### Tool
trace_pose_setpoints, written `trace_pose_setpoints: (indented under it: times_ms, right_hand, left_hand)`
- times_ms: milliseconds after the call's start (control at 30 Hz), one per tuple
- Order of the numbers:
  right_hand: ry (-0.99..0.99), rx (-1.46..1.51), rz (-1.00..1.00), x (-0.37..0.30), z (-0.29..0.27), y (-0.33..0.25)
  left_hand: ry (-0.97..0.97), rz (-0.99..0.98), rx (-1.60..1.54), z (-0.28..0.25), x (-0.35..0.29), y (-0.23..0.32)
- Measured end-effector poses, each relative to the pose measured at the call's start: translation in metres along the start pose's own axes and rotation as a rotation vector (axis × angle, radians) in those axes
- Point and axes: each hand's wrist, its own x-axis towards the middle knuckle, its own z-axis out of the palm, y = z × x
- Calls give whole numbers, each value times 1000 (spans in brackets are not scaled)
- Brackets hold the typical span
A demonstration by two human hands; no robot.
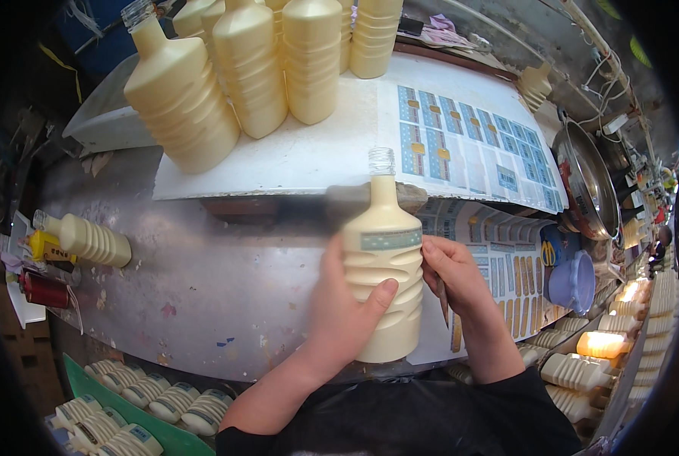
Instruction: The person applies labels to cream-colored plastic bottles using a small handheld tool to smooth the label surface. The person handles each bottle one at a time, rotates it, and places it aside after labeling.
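Observation:
A cream bottle [389, 327] with a clear threaded neck and wavy grooves stands upright in front of me. Across its shoulder lies a blue-green dotted label strip [391, 239]. My left hand [347, 304] is wrapped round the bottle's left side, with the thumb across its front. At the right end of the strip, my right hand [457, 270] has its fingertips pressed against the bottle. A slim, pointed brownish tool [442, 300] sticks down out of that hand; its kind cannot be made out.
Several similar bottles [252, 72] stand on the raised white board [339, 148]. Label sheets [472, 140] lie at right, with yellow-handled scissors [548, 253] and a purple basin [571, 281] nearby. One bottle [96, 242] lies at left. Bottles fill a green-edged crate [145, 433].

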Motion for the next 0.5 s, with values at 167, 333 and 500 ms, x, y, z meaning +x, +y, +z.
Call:
trace_pose_setpoints:
  times_ms: [167, 333, 500]
  right_hand:
    - [67, -93, -40, -8, 4, -10]
    - [127, -316, -240, -11, 10, -15]
    - [211, -438, -353, -15, 14, -15]
  left_hand:
    - [7, -33, 0, 1, 1, -5]
    - [39, -95, -99, 3, 3, -16]
    - [-6, -116, -355, 6, 6, -11]
